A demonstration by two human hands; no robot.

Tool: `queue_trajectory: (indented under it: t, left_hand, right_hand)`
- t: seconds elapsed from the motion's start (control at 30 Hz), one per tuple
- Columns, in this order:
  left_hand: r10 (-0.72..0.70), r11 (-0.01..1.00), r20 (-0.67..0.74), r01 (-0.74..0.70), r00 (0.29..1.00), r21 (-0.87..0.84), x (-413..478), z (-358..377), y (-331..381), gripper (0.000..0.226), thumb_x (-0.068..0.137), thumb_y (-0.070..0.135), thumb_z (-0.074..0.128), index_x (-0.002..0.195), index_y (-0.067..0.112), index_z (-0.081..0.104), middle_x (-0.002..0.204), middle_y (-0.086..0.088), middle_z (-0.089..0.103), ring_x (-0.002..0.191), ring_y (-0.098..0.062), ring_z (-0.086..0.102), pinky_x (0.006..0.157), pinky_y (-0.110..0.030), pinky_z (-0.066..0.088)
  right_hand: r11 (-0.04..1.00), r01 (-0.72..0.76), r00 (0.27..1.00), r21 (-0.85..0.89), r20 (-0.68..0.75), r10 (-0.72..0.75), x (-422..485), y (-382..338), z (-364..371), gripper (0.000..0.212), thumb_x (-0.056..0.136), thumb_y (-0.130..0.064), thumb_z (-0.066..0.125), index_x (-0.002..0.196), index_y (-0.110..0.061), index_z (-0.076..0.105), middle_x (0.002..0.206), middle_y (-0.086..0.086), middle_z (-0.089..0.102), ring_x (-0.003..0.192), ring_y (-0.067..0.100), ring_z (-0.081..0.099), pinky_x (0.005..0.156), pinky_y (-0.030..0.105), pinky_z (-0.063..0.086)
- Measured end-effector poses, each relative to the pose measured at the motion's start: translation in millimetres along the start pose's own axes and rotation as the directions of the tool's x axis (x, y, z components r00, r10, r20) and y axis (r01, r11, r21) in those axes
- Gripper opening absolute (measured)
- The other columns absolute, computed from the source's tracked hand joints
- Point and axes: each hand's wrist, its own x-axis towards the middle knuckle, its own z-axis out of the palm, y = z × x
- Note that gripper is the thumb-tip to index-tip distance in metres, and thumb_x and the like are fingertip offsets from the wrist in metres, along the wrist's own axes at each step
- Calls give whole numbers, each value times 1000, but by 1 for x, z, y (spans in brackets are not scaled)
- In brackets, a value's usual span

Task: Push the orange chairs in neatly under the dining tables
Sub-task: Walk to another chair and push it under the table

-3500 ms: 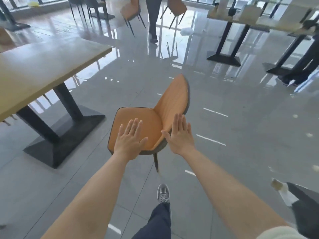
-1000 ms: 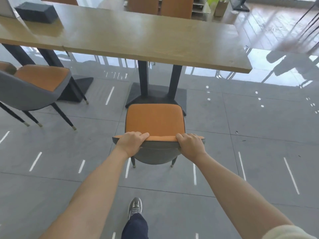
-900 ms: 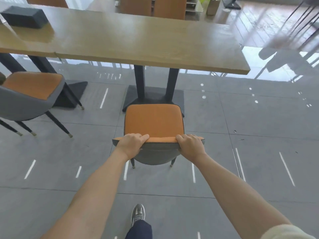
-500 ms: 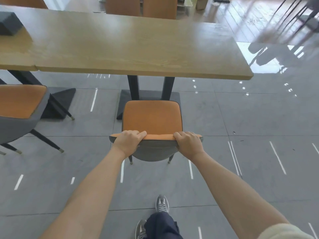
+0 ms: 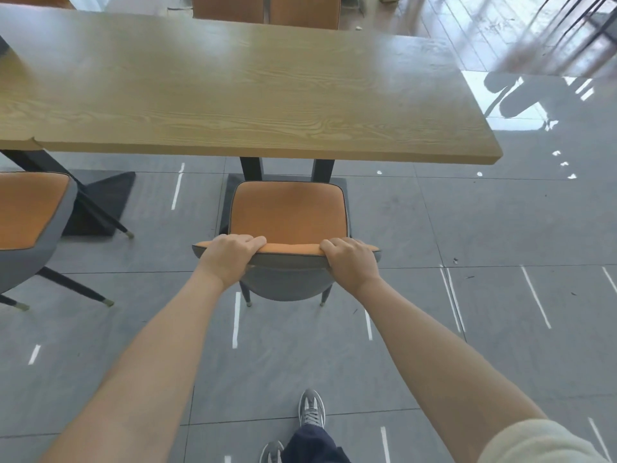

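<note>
An orange chair (image 5: 287, 212) with a grey shell stands in front of me, its seat facing the long wooden dining table (image 5: 233, 91). The seat's front edge lies just at the table's near edge, by the black pedestal legs (image 5: 252, 167). My left hand (image 5: 230, 257) grips the left end of the backrest's top rim, fingers curled over it. On the right end of that rim, my right hand (image 5: 350, 262) grips the same way.
A second orange chair (image 5: 28, 212) stands at the left, out from the table, its black legs (image 5: 73, 284) splayed on the grey tiled floor. Backs of more orange chairs (image 5: 267, 10) show beyond the table. My shoes (image 5: 310, 409) are behind the chair.
The chair, held by both hands, has moved forward toward the table and I have stepped after it. The seat's front edge now reaches the table's edge. Both grips are unchanged.
</note>
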Motion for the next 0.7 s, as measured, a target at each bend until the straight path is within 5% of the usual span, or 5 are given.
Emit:
queue_trajectory:
  t: [0.33,0.4,0.53,0.7]
  left_hand:
    - [31,999,49,-32,998,34,-8,6,0,40,47,-6,82,81,5,64,59,-8,67,47,-27,63,44,-32,54]
    - [-23,1000,103,25,994,-12,-12,3,8,33,65,2,75,96,4,61,79,-12,70,68,-31,67,62,-38,54]
    - [-131,990,198,119,971,72,-14,-7,19,58,87,28,61,136,12,34,134,-11,49,126,-28,43,105,-40,36]
    - [-198,976,255,166,947,141,-25,-19,31,72,92,49,42,147,17,7,157,-10,7,145,-27,4,117,-48,8]
  right_hand:
    - [999,41,998,-34,47,-39,-8,0,6,37,35,7,80,54,-10,54,44,3,55,35,25,53,38,23,42]
    - [999,23,998,-36,58,-21,-13,-3,6,32,42,7,79,58,-8,56,49,6,58,41,27,57,43,26,45]
    - [999,-39,971,-29,234,45,-16,-9,-8,21,83,-15,64,98,-3,55,97,15,65,93,32,60,83,37,43]
    - [983,-174,943,-54,278,183,-24,-18,-17,59,88,-38,59,131,-7,35,136,14,45,126,31,39,108,37,28]
